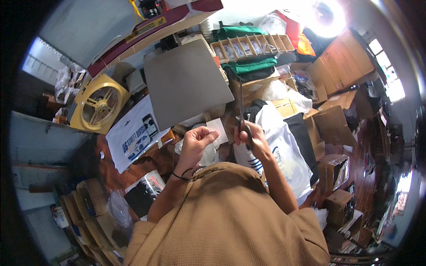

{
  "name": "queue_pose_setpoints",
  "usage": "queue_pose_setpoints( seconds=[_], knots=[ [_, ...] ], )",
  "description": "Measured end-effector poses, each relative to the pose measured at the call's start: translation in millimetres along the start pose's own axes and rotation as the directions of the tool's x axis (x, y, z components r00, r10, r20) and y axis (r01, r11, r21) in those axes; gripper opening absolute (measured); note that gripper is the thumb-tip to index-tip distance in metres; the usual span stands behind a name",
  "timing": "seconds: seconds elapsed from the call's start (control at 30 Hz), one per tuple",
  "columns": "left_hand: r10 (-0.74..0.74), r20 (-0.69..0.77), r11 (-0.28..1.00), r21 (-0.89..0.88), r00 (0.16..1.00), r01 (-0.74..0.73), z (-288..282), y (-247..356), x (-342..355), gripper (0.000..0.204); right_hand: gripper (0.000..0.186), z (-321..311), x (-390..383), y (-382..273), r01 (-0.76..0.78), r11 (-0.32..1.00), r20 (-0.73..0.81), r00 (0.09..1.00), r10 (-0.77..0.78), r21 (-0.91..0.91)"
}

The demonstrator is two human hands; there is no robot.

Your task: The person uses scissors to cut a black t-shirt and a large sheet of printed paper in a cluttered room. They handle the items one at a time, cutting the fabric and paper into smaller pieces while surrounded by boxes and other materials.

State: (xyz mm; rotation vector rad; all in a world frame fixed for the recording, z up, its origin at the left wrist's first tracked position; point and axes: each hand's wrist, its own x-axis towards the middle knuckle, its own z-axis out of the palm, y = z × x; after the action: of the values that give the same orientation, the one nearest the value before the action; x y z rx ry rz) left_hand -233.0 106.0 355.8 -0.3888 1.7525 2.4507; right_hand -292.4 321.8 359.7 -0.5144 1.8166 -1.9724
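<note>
My left hand (196, 144) is closed, with thumb and fingers pinching a small white paper label (218, 133). A dark bracelet circles that wrist. My right hand (255, 139) grips the black handle of a pair of scissors (241, 104), whose long blades point away from me. The blades look close together, and they stand apart from the label. Beyond both hands lies a flat grey square board (186, 82). White printed T-shirts (286, 155) are spread beside my right forearm. Left of the board hangs another white printed T-shirt (133, 137), with a phone (150, 125) on it.
A yellow box fan (102, 104) stands at the left. Past the board are a slotted wooden rack (253, 47) and green cloth (250, 66). Cardboard boxes (341, 62) crowd the right side. A black-and-white package (145, 190) lies near my left forearm.
</note>
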Motion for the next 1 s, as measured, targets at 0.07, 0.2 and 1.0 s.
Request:
queue_pose_setpoints(
  seconds=[0.07, 0.2, 1.0],
  knots=[
    [0.054, 0.013, 0.995, -0.085, 0.998, -0.053, -4, 5, 5, 0.009, 0.075, 11, -15, -1, -0.057, 0.998, 0.033, 0.998, 0.057, 0.005],
    [0.095, 0.048, 0.974, -0.212, 0.994, -0.083, -3, 24, 7, 0.007, 0.063, 18, -41, 22, -0.022, 0.99, 0.124, 0.991, 0.04, -0.143],
    [0.075, -0.032, 0.987, -0.137, 0.997, -0.079, 4, 37, -3, 0.012, 0.024, 31, -47, 11, -0.108, 0.926, 0.105, 0.982, 0.156, -0.362]
  ],
)
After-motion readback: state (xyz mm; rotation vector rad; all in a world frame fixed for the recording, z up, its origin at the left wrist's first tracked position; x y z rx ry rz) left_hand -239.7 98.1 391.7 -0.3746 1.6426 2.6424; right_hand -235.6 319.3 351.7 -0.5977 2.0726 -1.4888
